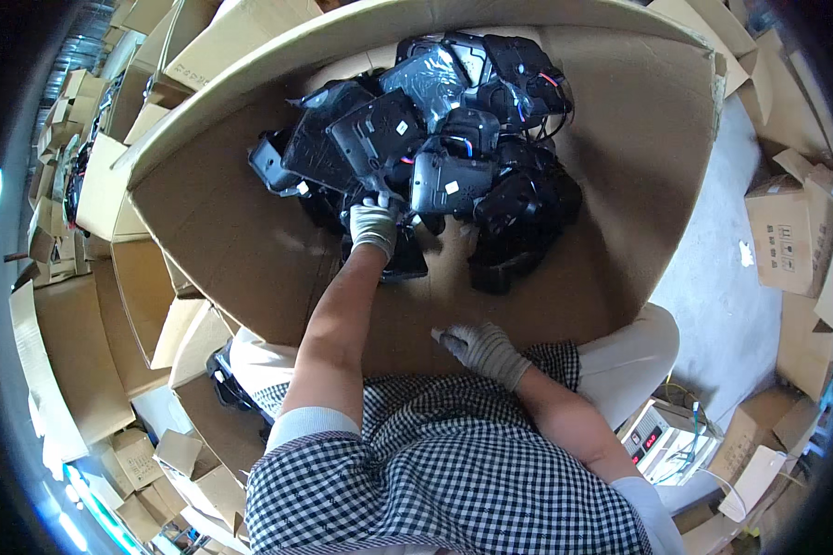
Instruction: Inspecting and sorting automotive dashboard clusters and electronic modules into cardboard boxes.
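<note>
Inside a large cardboard box [213, 250] lies a heap of black plastic housings [375, 129], some in clear film, with small white labels and thin coloured wires. My left hand [373, 227], in a pale knit glove, reaches to the near left side of the heap. Its fingers are closed at the edge of a black plastic housing [404, 263], and their tips are partly hidden. By the box's near side is my right hand [491, 354], gloved too, with nothing visible in it and its fingers loosely stretched toward the left.
More cardboard boxes [65, 342] crowd the left side, one holding black parts [222, 375]. To the right stands a closed carton [787, 231] beside the pale floor [713, 250]. A white device [671, 444] with red displays and cables sits at the lower right.
</note>
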`<state>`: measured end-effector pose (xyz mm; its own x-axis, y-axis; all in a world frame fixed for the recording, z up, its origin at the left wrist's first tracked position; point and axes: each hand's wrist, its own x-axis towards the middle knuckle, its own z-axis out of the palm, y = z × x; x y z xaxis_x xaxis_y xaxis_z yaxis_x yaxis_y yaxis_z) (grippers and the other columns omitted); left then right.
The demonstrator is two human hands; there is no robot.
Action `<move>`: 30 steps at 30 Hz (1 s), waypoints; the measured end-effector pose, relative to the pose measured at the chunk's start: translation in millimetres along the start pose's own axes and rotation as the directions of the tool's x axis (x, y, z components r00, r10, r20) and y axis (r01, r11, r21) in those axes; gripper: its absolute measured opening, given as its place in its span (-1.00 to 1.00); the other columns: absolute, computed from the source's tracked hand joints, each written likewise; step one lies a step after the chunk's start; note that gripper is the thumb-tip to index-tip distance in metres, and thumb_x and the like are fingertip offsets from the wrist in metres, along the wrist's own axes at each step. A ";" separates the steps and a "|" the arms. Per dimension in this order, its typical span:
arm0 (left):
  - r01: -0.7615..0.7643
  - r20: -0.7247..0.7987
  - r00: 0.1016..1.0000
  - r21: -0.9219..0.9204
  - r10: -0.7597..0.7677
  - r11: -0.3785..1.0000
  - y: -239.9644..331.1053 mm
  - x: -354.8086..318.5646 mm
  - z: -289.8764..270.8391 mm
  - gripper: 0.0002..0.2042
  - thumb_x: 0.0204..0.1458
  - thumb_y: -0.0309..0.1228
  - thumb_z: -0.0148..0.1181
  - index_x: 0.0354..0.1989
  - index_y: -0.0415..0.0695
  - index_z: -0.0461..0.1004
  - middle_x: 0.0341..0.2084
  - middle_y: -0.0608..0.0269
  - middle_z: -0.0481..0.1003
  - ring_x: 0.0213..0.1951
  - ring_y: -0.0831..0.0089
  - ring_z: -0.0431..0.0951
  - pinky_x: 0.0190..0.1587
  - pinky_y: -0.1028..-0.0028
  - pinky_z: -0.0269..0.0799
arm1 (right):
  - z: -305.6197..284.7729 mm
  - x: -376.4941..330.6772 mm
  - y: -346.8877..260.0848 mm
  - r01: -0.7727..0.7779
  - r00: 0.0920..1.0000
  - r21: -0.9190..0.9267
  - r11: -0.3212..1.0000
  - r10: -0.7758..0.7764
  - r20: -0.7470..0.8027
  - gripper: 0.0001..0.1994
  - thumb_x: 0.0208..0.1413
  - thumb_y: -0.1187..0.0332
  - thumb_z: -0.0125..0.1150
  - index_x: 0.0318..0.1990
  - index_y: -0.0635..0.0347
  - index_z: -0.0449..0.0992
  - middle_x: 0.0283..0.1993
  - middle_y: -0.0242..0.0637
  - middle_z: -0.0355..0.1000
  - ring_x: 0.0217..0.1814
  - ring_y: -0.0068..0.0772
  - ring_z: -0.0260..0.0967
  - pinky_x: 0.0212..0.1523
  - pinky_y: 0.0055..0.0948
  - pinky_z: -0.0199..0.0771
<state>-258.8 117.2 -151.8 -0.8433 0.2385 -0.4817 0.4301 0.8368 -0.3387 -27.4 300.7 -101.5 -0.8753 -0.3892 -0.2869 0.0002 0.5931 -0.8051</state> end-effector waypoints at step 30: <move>-0.580 -0.561 0.814 -0.793 0.148 0.187 -3.5 -297.3 -80.2 -0.47 0.12 0.10 -0.05 0.00 -0.11 0.46 -0.33 0.09 0.55 -0.33 0.10 0.57 -0.23 0.32 0.46 | -92.7 -61.3 -135.2 0.353 0.923 0.209 0.912 -0.303 -0.235 -0.80 0.16 0.25 0.14 -0.30 0.19 0.56 -0.55 -0.25 0.44 -0.61 -0.41 0.35 -0.57 -0.44 0.28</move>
<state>-35.5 82.9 57.4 -0.8041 0.5944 0.0115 0.3141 0.4084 0.8571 -18.6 309.7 73.0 -0.9221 -0.3734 0.1012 -0.2075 0.2566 -0.9440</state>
